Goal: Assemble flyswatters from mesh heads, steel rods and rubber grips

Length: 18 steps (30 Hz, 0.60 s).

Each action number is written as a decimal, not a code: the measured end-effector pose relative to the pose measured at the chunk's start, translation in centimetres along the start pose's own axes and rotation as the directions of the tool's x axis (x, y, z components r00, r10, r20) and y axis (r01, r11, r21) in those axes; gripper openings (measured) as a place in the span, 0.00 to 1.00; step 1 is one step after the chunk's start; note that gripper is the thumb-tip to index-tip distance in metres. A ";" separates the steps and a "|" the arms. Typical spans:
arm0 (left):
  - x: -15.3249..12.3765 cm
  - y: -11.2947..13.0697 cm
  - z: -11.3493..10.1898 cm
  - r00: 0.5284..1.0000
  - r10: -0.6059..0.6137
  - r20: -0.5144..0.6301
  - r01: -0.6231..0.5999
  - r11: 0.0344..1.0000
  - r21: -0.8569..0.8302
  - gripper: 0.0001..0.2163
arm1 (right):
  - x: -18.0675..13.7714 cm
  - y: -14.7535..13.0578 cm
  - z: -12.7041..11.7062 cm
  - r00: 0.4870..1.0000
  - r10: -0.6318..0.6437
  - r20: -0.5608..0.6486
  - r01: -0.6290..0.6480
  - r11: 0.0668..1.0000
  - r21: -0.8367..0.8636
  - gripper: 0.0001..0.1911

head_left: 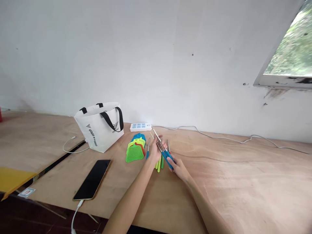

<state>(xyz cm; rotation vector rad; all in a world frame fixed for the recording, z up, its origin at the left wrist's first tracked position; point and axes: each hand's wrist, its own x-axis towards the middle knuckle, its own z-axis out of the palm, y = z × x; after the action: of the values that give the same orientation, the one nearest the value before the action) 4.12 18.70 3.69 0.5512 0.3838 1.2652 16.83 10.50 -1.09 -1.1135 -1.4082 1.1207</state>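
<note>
My right hand point(179, 167) is closed around the blue grips of a few metal fly swatter rods point(168, 157). Farther up, my left hand point(156, 148) has its fingers around the metal shafts of the same rods, which slant up and to the left. Below the hands, rods with yellow-green and green grips point(159, 165) lie on the table, partly hidden by my hands. One blue-gripped rod point(148, 149) lies left of my left hand, and a red-gripped one point(168, 146) shows behind the held rods. Overlapping perforated swatter heads point(135, 153) in green, red, yellow and blue lie to the left.
A white tote bag point(104, 136) with black handles stands at the back left. A phone point(93, 179) on a white cable lies in front of it. Along the wall are a power strip point(140, 126) and its cord point(207, 133). A gap point(60, 159) divides the wooden tabletop point(239, 188) at left.
</note>
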 end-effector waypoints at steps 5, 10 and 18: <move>-1.4 -1.2 0.5 0.990 0.142 -0.013 -0.142 0.987 -0.078 0.21 | -0.4 -0.4 0.2 0.998 0.036 0.042 -0.035 0.999 -0.016 0.29; -3.0 -2.3 1.6 0.980 0.198 -0.027 -0.197 0.979 0.045 0.22 | -1.0 -0.5 0.5 0.989 0.081 0.121 -0.088 0.995 0.054 0.29; -3.1 -2.2 0.5 0.963 0.233 -0.135 -0.233 0.972 0.018 0.23 | -1.2 -1.3 1.9 0.989 0.115 0.098 -0.120 0.991 0.053 0.30</move>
<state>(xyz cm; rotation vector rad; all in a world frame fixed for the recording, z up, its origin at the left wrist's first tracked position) 5.28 15.20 2.76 0.5241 0.4439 1.5353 14.93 8.96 -0.15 -1.1265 -1.3877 1.3056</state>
